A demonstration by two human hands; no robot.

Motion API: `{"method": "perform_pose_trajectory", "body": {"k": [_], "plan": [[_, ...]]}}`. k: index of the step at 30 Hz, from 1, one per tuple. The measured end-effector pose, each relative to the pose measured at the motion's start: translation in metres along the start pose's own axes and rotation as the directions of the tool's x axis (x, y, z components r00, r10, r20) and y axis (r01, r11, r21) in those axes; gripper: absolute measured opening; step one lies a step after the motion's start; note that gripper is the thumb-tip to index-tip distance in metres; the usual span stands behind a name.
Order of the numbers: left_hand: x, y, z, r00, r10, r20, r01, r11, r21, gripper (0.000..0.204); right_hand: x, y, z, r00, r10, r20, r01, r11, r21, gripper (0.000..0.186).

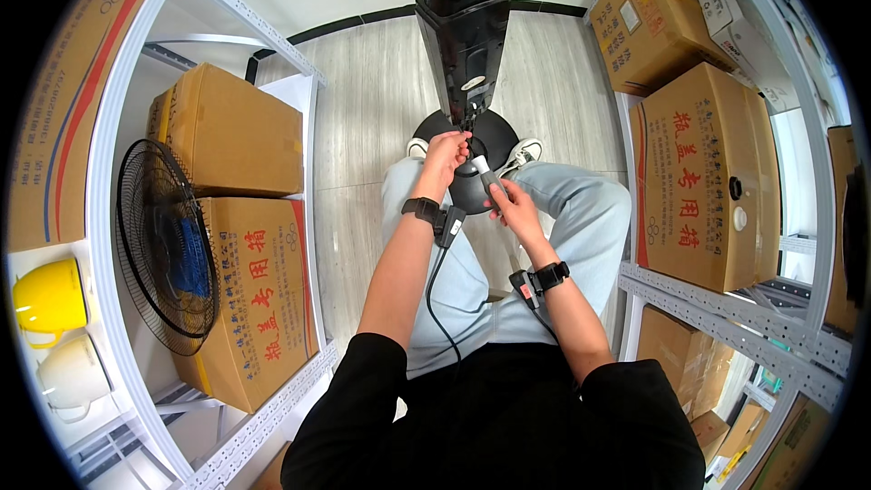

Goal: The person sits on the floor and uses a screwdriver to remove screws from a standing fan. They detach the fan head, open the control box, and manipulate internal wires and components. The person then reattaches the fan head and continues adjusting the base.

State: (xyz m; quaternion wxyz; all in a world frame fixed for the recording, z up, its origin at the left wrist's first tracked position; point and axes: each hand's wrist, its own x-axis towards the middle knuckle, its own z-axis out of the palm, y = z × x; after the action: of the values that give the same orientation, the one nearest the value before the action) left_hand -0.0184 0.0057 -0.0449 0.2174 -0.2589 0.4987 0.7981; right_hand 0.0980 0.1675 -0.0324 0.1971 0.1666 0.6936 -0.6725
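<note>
In front of me a black upright stand [463, 45] rises from a round black base [467, 195] on the floor between my feet. My left hand [445, 156] is closed in a pinch at the lower end of the column. Small dark parts show by its fingertips, too small to name. My right hand [517, 210] is wrapped round a slim grey-handled tool [493, 183]. The tool's white end points up towards the column, close to my left fingers; its exact kind is unclear.
Metal shelves [313, 172] flank me on both sides. Cardboard boxes [259, 295] stand on the left one, behind a black wire fan guard [168, 327]. A yellow mug [50, 299] and a white mug [74, 377] are lower left. More boxes [685, 172] fill the right.
</note>
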Motion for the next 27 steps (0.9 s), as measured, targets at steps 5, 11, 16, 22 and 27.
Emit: {"method": "perform_pose_trajectory", "body": {"k": [5, 11, 16, 22, 27], "plan": [[0.001, -0.002, -0.001, 1.000, 0.021, 0.015, -0.021, 1.000, -0.005, 0.008, 0.009, 0.016, 0.000, 1.000, -0.019, 0.004, 0.018, 0.998, 0.053, 0.043], [0.002, -0.003, -0.004, 0.999, 0.043, 0.005, -0.043, 0.999, -0.002, 0.009, 0.007, 0.009, 0.001, 0.999, 0.009, 0.036, -0.012, 0.997, 0.082, 0.044], [0.001, -0.003, 0.000, 0.998, 0.058, 0.003, -0.058, 0.998, 0.019, 0.011, 0.009, 0.013, 0.005, 0.997, -0.062, -0.053, 0.062, 0.998, 0.000, 0.044], [0.004, -0.008, 0.000, 0.999, 0.040, -0.014, -0.036, 0.977, 0.212, 0.019, 0.003, 0.011, 0.011, 0.785, -0.593, -0.182, 0.415, 0.720, -0.556, 0.043], [0.010, -0.014, -0.005, 0.996, 0.087, 0.016, -0.087, 0.944, 0.319, 0.023, 0.002, 0.009, 0.012, 0.805, -0.569, -0.169, 0.420, 0.747, -0.515, 0.041]]}}
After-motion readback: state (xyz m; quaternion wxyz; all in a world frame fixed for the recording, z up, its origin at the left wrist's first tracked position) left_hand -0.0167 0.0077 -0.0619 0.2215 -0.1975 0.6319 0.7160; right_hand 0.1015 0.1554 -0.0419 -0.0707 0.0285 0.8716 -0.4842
